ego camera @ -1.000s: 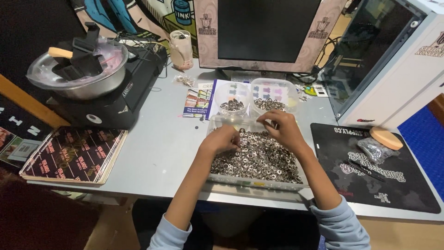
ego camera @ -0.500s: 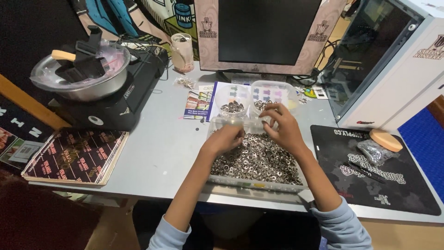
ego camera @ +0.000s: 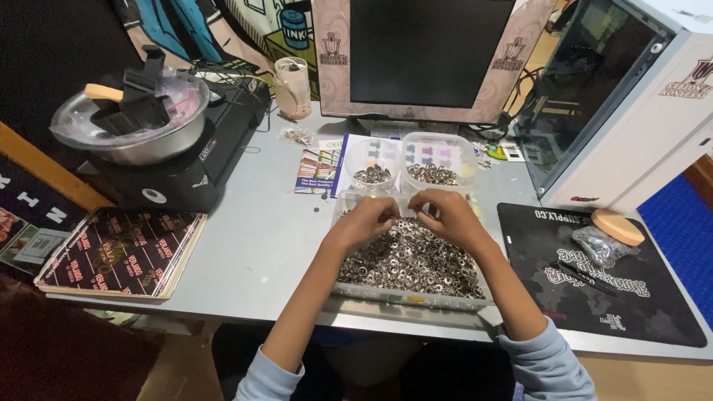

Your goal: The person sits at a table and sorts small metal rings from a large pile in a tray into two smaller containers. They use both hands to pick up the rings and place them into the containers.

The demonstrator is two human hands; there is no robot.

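Where the earlier views had our two hands apart over the tray, with the right reaching toward the far containers, we now note both drawn together at the tray's far edge. Left hand and right hand meet fingertip to fingertip above the heap of small metal rings. We read this as a piece lifted from the heap and now being worked between the fingers, not a fresh reach.

Grip: both sets of fingers curl inward and are pressed close together. Whether they pinch a ring we cannot tell; anything between them is too small and hidden.

Position: the rings fill the clear shallow tray directly beneath and just nearer to us than the hands. Two clear tubs, the left tub and the right tub, each holding a small batch of metal pieces, stand just beyond the fingertips on the grey table. A black mat lies to the right, well apart.
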